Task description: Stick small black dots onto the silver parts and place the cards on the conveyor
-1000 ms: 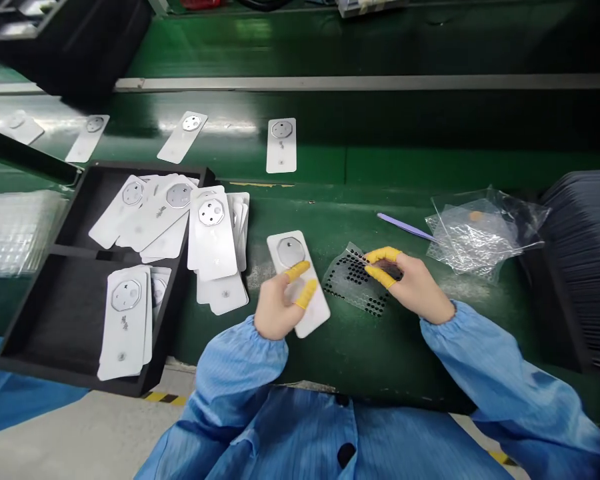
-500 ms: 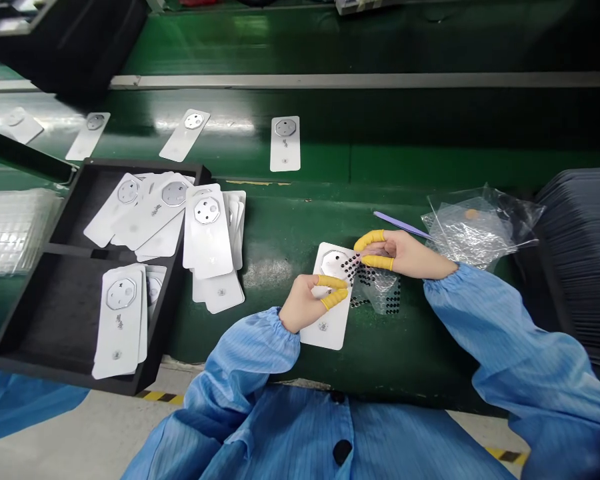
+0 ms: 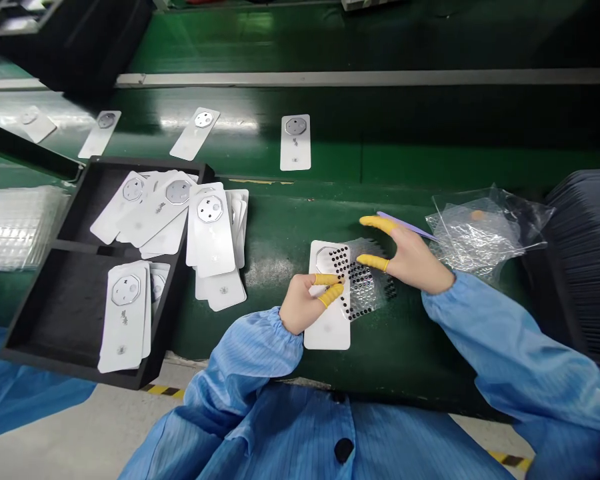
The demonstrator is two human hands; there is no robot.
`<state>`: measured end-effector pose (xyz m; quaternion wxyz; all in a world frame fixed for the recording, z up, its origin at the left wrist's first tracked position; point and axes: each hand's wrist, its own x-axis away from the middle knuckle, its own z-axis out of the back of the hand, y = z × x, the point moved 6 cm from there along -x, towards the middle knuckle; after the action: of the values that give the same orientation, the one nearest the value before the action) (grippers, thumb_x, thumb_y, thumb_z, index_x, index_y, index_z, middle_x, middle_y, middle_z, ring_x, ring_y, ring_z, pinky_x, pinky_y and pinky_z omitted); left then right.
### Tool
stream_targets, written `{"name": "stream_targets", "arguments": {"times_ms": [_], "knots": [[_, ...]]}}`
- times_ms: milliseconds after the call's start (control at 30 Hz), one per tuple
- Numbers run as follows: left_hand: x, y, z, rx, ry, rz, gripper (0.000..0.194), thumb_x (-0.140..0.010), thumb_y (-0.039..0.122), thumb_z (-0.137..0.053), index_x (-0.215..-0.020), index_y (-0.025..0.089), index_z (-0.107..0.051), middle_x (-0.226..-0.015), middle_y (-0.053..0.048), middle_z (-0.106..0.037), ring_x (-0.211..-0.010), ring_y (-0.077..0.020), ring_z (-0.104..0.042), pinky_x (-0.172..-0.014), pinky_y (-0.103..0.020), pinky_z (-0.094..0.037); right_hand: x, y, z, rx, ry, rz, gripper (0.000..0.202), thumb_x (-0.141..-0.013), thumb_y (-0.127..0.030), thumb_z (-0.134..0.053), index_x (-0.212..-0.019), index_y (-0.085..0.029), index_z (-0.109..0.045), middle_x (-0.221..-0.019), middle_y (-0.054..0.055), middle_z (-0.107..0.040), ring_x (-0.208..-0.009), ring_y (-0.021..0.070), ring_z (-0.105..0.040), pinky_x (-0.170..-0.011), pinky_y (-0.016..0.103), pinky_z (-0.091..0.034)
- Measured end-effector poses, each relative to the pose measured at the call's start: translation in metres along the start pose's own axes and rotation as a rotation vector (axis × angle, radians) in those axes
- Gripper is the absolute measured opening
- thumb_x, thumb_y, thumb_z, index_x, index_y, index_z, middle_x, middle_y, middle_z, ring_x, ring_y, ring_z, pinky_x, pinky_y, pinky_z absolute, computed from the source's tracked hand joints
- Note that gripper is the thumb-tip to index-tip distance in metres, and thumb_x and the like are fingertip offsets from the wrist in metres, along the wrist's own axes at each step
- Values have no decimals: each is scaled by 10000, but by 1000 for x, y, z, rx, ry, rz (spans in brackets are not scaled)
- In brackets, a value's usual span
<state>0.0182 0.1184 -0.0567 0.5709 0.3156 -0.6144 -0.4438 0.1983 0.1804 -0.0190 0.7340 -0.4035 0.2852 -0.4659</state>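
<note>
My left hand (image 3: 307,301), with yellow finger covers on thumb and forefinger, pinches the left edge of a clear sheet of black dots (image 3: 365,277). That sheet lies partly over a white card (image 3: 327,333) with an octagonal outline near its top, which the sheet and fingers partly hide. Just right of the sheet is my right hand (image 3: 410,257), its covered thumb and forefinger spread apart with nothing between them. A purple pair of tweezers (image 3: 405,225) lies behind it, partly hidden by the hand.
At left, a black tray (image 3: 45,313) holds several white cards, with a card stack (image 3: 211,247) by its right edge. More cards (image 3: 295,150) lie along the green surface at the back. Crumpled clear film (image 3: 480,233) and stacked dark trays (image 3: 585,260) are at right.
My right hand has let go of the dotted sheet and opened, moving slightly right. The sheet now spreads flatter over the card. My left hand stays nearly in place; the view has shifted slightly.
</note>
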Motion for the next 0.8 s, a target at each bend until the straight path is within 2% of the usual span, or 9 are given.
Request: {"name": "stream_targets", "arguments": {"times_ms": [67, 100, 167, 267, 367, 533, 700, 800], "knots": [[2, -4, 0, 52, 6, 39, 274, -640, 306, -796, -812, 95, -766, -894, -123, -763, -886, -272, -706, -873, -387, -549, 16, -25, -2, 256, 190, 229, 250, -808, -203, -669, -1051, -213, -608, -1044, 81, -668, -957, 221, -628, -887, 475, -504], [3, -6, -1, 87, -10, 61, 302, -630, 334, -805, -808, 94, -766, -878, -121, -764, -856, -262, -708, -851, -380, -554, 24, -36, -10, 322, 207, 332, 194, -825, -177, -644, -1015, -202, -618, -1014, 82, -667, -939, 216, -623, -885, 472, -505], [6, -11, -3, 178, -71, 126, 377, -611, 404, -817, -815, 91, -765, -844, -115, -763, -766, -234, -709, -764, -351, -569, 39, -49, -29, 325, 159, 457, 156, -854, -144, -593, -1006, -176, -610, -975, 91, -657, -906, 197, -620, -840, 418, -540], [10, -17, -8, 294, -182, 221, 481, -572, 481, -825, -837, 85, -758, -814, -113, -756, -674, -206, -699, -629, -295, -560, 50, -47, -48, 241, 123, 441, 188, -887, -126, -530, -1066, -161, -575, -992, 105, -639, -899, 171, -624, -746, 317, -580], [14, -16, -10, 247, -244, 172, 478, -589, 466, -819, -864, 82, -750, -850, -117, -755, -718, -220, -707, -647, -291, -561, 56, -40, -56, 230, 146, 428, 227, -884, -104, -516, -1098, -166, -558, -1025, 115, -633, -930, 177, -629, -756, 320, -589], [14, -14, -7, -17, -104, 15, 315, -714, 334, -721, -876, 64, -745, -900, -143, -754, -838, -276, -709, -790, -358, -566, 64, -37, -58, 289, 140, 455, 328, -858, -24, -461, -1145, -160, -542, -1055, 138, -642, -971, 200, -639, -782, 343, -597], [15, -14, -9, -110, -91, -9, 248, -745, 276, -664, -851, 65, -741, -876, -139, -757, -824, -278, -716, -763, -354, -581, 61, -31, -58, 218, 79, 393, 325, -865, -34, -460, -1140, -180, -553, -1081, 124, -645, -971, 184, -654, -793, 310, -599], [16, -11, -6, -216, -31, -73, 187, -740, 207, -646, -857, 97, -743, -874, -97, -764, -812, -246, -721, -781, -324, -578, 58, -29, -59, 207, 59, 366, 297, -876, -48, -465, -1129, -175, -555, -1056, 122, -653, -955, 179, -657, -793, 308, -598]]}}
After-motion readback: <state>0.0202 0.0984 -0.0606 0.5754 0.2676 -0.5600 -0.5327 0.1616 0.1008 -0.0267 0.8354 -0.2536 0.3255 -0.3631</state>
